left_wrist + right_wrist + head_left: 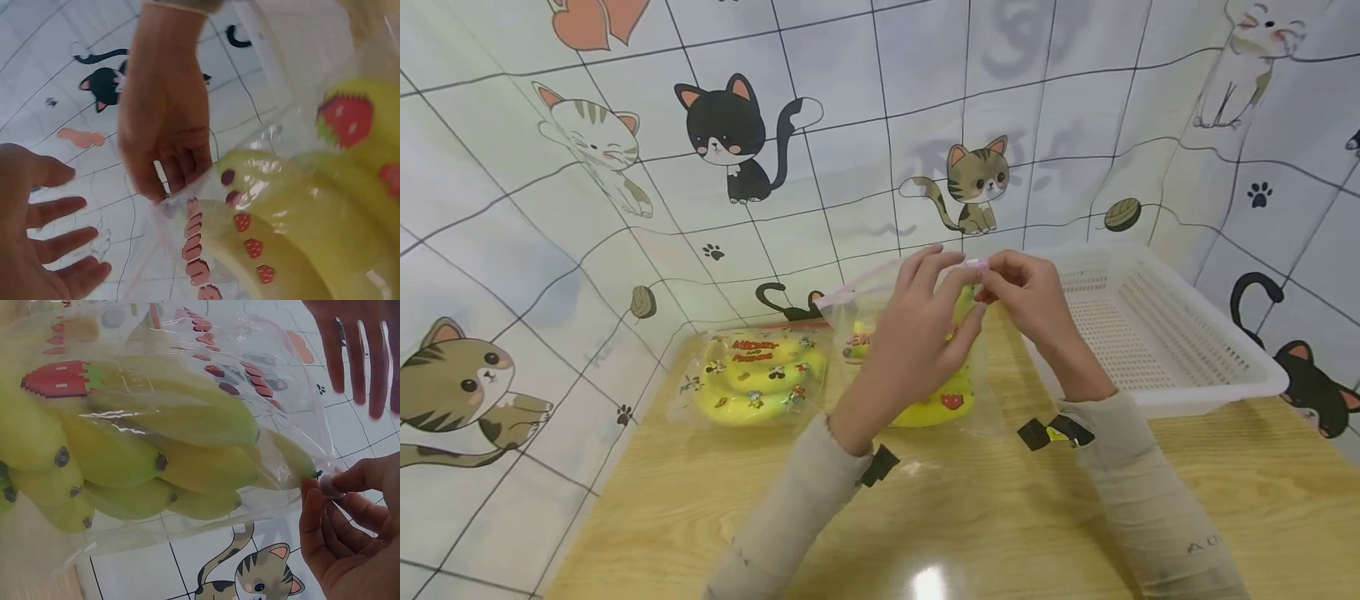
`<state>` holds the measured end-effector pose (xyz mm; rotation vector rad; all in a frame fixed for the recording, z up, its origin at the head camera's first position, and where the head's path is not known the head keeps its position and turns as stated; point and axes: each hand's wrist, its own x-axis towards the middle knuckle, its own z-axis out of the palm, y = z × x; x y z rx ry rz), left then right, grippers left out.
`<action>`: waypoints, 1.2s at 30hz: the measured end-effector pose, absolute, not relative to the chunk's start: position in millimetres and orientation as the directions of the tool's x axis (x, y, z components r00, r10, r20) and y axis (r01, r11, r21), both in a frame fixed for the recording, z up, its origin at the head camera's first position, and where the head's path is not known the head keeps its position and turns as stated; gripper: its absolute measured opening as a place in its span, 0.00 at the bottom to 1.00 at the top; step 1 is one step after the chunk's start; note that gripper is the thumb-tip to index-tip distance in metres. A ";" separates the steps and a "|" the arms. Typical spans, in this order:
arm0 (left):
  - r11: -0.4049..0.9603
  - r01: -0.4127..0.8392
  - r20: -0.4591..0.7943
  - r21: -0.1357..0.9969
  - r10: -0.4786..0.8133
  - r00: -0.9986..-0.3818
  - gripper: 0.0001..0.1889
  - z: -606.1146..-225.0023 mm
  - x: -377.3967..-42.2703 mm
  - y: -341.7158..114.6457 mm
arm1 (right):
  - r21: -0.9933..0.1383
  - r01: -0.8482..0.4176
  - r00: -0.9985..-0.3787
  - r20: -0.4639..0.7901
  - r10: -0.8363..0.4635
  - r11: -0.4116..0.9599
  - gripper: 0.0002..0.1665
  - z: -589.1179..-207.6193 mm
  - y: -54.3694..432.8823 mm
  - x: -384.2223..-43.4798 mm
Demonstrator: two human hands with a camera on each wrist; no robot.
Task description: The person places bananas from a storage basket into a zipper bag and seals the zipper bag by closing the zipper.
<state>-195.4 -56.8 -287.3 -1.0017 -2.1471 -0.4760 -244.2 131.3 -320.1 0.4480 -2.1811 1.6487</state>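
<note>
A clear zip bag (952, 402) with strawberry prints stands on the table, bananas (187, 412) inside it. My right hand (1033, 296) pinches the right end of the bag's pink zip edge (874, 277) between thumb and fingers; the right wrist view shows this pinched corner (330, 486) near a banana tip. Beside it, my left hand (921, 329) is spread, its fingers extended and apart from the bag in the left wrist view. From the head view, the left hand hides part of the bag.
To the left lies another clear bag (760, 375) of bananas, printed with cartoon figures. A white perforated basket (1262, 383) stands at the right. Behind the table (970, 517) rises a wall covering (850, 167) with cat drawings.
</note>
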 end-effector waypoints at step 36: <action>0.830 0.558 0.566 -0.001 0.460 -0.684 0.08 -274.2 -237.3 -19.1 | -0.770 -0.480 -0.851 0.526 -0.008 0.420 0.16 -314.2 141.5 -239.8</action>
